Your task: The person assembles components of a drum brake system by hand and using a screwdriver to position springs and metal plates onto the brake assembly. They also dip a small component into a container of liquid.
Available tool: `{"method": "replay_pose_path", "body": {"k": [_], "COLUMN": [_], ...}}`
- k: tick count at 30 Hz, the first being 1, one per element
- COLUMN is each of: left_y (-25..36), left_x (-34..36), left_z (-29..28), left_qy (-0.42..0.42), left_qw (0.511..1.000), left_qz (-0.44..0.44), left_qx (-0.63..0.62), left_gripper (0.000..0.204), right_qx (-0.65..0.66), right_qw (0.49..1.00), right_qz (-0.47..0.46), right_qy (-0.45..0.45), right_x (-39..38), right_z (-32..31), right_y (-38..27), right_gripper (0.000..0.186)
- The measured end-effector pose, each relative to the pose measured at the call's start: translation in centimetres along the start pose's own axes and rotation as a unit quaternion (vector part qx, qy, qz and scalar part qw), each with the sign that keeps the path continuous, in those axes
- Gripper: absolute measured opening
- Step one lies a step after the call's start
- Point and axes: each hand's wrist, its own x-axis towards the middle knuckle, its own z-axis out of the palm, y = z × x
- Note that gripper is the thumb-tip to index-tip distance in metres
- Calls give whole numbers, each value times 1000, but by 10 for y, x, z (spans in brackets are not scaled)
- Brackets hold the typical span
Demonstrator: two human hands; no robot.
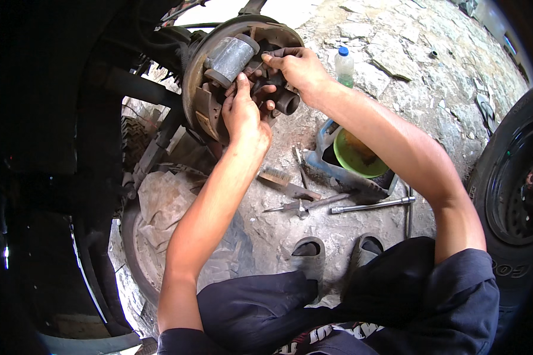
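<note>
The brake backing plate (190,83), round and rusty, stands upright at the top centre. On it sits a grey cylinder (233,61) with dark end caps, and a curved brake shoe (206,109) lies along its lower left. A dark round hub end (288,102) sticks out toward me. My left hand (247,115) reaches in just below the cylinder, its thumb by the lower cap and its fingers bent among the parts. Right of the cylinder, my right hand (302,70) pinches with thumb and forefinger. Whatever small part either hand grips is too hidden to name.
A cut-open container (331,171) holding a green bowl (352,155) stands on the stone floor. Nearby lie a brush (274,176), a long metal wrench (370,205) and other tools. A blue-capped bottle (344,68) stands beyond my right forearm. A tyre (485,160) is at right.
</note>
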Motion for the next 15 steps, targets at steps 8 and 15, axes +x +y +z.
{"method": "replay_pose_path", "body": {"k": [8, 15], "left_y": [6, -4], "left_x": [-4, -5], "left_z": [1, -9], "left_qy": [-2, -37], "left_qw": [1000, 999], "left_qz": [-23, -4], "left_qx": [12, 26], "left_gripper": [21, 23], "right_qx": [57, 6], "right_qw": [998, 997], "right_qz": [-19, -46], "right_qy": [-15, -56], "right_x": [-6, -10], "right_z": [-6, -26], "right_y": [4, 15], "right_gripper": [20, 25]}}
